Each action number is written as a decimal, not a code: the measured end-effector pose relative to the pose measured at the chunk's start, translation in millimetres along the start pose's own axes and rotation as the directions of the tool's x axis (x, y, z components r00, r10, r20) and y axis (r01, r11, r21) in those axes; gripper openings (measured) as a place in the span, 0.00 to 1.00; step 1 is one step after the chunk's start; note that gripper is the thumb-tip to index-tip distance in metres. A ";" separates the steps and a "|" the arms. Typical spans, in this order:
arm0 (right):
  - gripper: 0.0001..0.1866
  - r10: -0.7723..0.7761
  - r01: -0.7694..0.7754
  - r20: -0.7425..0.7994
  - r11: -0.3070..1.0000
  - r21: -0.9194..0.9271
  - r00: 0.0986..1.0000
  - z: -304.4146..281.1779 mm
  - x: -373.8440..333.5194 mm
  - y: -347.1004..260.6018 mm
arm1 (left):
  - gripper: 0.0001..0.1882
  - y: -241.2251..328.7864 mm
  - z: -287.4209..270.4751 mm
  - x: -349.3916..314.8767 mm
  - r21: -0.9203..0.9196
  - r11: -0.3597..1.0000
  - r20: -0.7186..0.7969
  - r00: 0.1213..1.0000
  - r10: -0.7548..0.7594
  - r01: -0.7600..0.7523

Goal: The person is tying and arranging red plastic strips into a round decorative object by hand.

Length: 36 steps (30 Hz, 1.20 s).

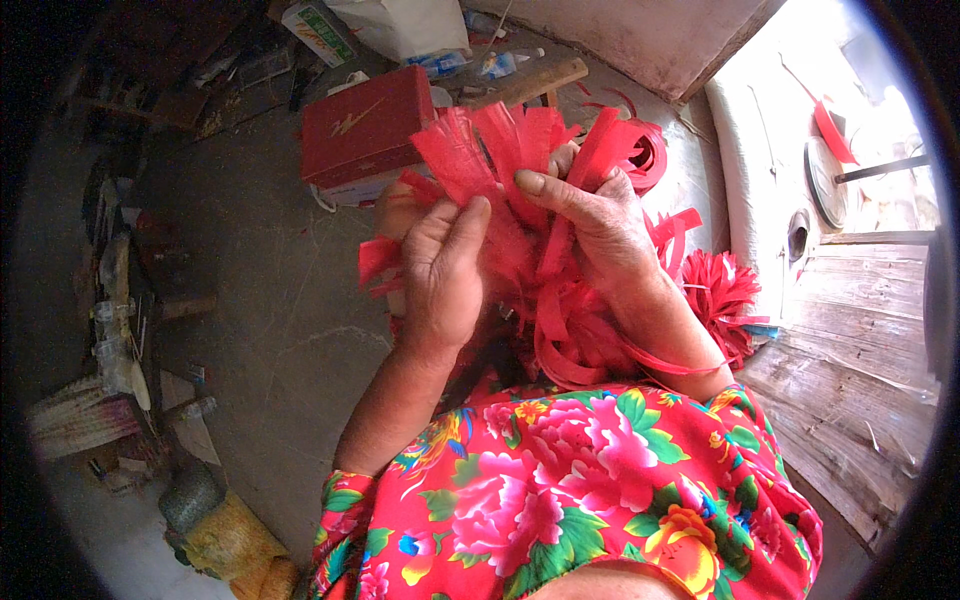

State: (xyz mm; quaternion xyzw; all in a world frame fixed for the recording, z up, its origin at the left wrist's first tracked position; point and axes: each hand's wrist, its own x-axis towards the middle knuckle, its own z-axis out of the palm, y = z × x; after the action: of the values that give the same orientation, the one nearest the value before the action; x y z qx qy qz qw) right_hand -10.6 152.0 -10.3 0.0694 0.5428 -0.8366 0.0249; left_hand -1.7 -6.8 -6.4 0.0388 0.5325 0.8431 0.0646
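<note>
Flat red ribbon strips (455,150) fan out, their cut ends upward, between my two hands. My left hand (445,265) is closed, its thumb pressed against the base of the strips. My right hand (610,225) pinches another strip of the red ribbon between thumb and fingers, close beside the left. Long ribbon loops (570,330) hang below the hands toward my lap and run past my right wrist. How the strips join underneath is hidden by the hands.
A ribbon roll (652,158) lies behind my right hand, and a red ribbon pom-pom (722,300) right of my forearm. Farther off stand a red box (365,125) and plastic bottles (500,65). Wooden boards (850,350) lie at the right; clutter (120,330) lines the left.
</note>
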 end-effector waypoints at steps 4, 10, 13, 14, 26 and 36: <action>0.15 -0.062 0.067 0.069 0.995 -0.078 0.996 4.4 -1.4 -6.1 | 0.12 -1.3 -0.3 -0.7 0.136 0.989 0.018 0.998 0.055 -0.056; 0.17 -0.071 0.091 0.128 0.982 -0.163 0.989 10.7 -3.7 -2.6 | 0.20 1.0 -3.8 2.7 0.399 0.907 0.112 0.989 0.099 -0.136; 0.13 -0.052 0.059 0.093 0.995 -0.077 0.994 5.9 -3.0 6.0 | 0.21 8.0 -3.0 3.5 0.517 0.849 0.137 0.990 0.043 -0.108; 0.13 -0.022 0.023 0.064 1.000 -0.021 0.998 5.9 -4.1 5.2 | 0.20 2.1 -3.2 1.9 0.417 0.905 0.092 0.995 0.045 -0.080; 0.14 -0.037 0.036 0.005 0.988 0.150 0.999 8.3 -2.9 2.0 | 0.11 -3.6 -9.6 -1.2 0.213 0.976 -0.057 0.998 -0.029 0.040; 0.15 -0.086 0.097 0.101 0.989 -0.108 0.991 11.3 -2.8 -3.3 | 0.14 4.6 -7.0 -2.8 0.377 0.925 0.168 0.980 -0.106 0.035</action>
State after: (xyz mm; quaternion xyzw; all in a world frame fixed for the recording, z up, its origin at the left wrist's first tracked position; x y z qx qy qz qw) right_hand -9.2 142.9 -2.4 0.0024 0.5898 -0.8074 0.0165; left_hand -0.1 -15.4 -5.3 0.1093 0.6754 0.7166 0.1356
